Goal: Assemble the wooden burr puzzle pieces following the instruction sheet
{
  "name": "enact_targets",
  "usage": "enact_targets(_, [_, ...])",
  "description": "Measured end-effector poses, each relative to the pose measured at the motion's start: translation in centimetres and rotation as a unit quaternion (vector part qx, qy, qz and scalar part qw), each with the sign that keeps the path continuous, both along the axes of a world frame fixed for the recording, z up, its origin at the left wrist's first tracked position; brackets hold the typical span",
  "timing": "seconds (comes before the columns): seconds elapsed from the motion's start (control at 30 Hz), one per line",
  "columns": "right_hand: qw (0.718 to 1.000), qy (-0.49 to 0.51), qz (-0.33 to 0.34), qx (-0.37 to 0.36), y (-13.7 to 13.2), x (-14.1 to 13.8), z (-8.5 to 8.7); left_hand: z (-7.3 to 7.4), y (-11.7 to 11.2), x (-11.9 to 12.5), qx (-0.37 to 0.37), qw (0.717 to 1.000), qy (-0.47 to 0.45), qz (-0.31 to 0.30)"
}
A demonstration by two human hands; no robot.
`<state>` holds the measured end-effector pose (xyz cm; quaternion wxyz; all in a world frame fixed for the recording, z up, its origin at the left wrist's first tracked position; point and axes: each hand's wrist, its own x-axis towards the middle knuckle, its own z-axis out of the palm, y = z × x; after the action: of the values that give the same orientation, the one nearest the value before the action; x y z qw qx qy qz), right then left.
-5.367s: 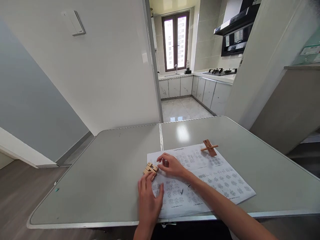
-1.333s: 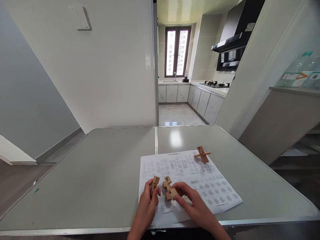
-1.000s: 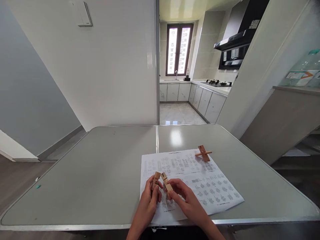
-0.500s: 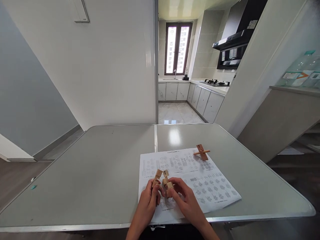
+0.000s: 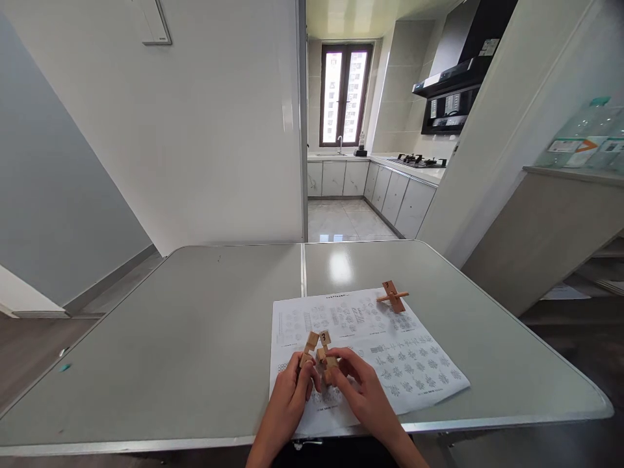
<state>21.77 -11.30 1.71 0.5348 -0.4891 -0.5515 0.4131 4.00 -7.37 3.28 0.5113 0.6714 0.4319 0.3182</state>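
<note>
The pale brown, notched wooden block marked 3 (image 5: 325, 339) is over the white printed paper sheet (image 5: 414, 364), gripped by our right hand (image 5: 364, 382). Our left hand (image 5: 288, 387) pinches another pale brown wooden block (image 5: 312, 340). The blocks are closer together than a second ago.

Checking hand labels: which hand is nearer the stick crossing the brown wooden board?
Right. The right hand is below and left of the stick in the picture, apart from it; the left hand is farther left and farther away.
</note>
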Motion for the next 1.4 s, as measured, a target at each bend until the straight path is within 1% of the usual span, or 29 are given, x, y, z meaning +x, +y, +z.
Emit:
enact_targets(0.33, [1.0,0.005,-0.009,-0.011,0.22,0.0,-0.13,-0.55,0.17,-0.15,0.005,1.0,-0.01,-0.007])
enact_targets(0.73, [1.0,0.001,-0.009,-0.011,0.02,-0.11,0.49,-0.39,0.09,-0.09,-0.001,1.0,-0.008,-0.002])
enact_targets(0.9, [1.0,0.009,-0.005,-0.013,0.13,-0.23,0.15,-0.39,0.02,-0.1,-0.001,1.0,-0.013,0.006])
enact_targets(1.23, [1.0,0.009,-0.022,-0.006,0.32,-0.43,-0.01,-0.58,0.12,0.06,-0.003,1.0,-0.019,0.014])
enact_targets(1.4, [1.0,0.001,-0.018,-0.007,0.3,-0.3,0.12,-0.79,0.12,-0.07,-0.006,1.0,-0.022,0.003])
